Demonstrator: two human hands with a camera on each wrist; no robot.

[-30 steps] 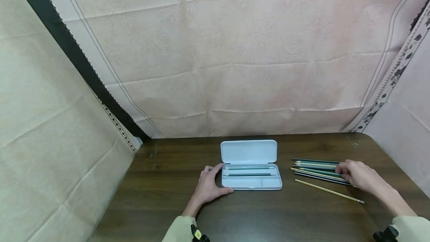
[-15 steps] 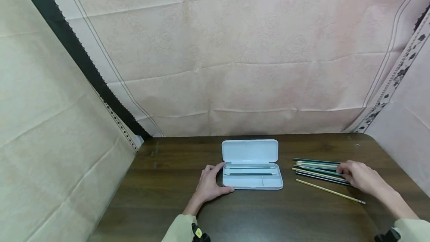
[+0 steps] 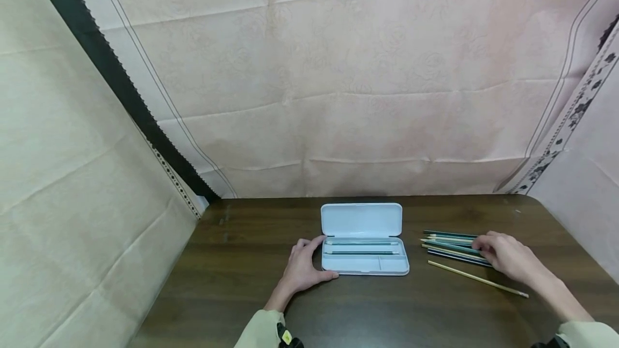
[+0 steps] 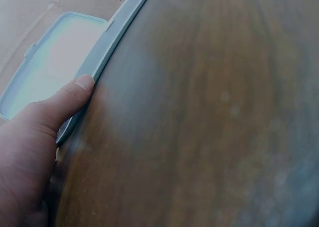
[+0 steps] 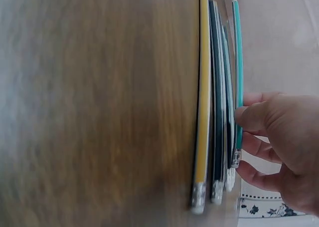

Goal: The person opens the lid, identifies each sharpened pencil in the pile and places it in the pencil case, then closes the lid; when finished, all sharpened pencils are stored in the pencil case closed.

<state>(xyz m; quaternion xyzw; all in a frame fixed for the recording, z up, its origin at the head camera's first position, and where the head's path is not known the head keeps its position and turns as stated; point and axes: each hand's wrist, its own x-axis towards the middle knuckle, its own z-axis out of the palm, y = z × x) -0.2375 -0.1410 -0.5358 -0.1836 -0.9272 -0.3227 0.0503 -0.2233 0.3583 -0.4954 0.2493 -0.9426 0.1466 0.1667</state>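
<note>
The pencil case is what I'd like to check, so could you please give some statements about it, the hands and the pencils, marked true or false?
1. The left hand holds the left end of the pencil case. True.
2. Its lid is shut. False: the lid is open.
3. The right hand pinches a green pencil. True.
4. The case holds no pencils. False: pencils lie in it.
5. A yellow pencil lies right of the case. True.

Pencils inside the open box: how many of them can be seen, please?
2 can be made out in the box: the back pencil near the lid, and the front pencil roughly parallel to it. Others may be hidden.
</note>
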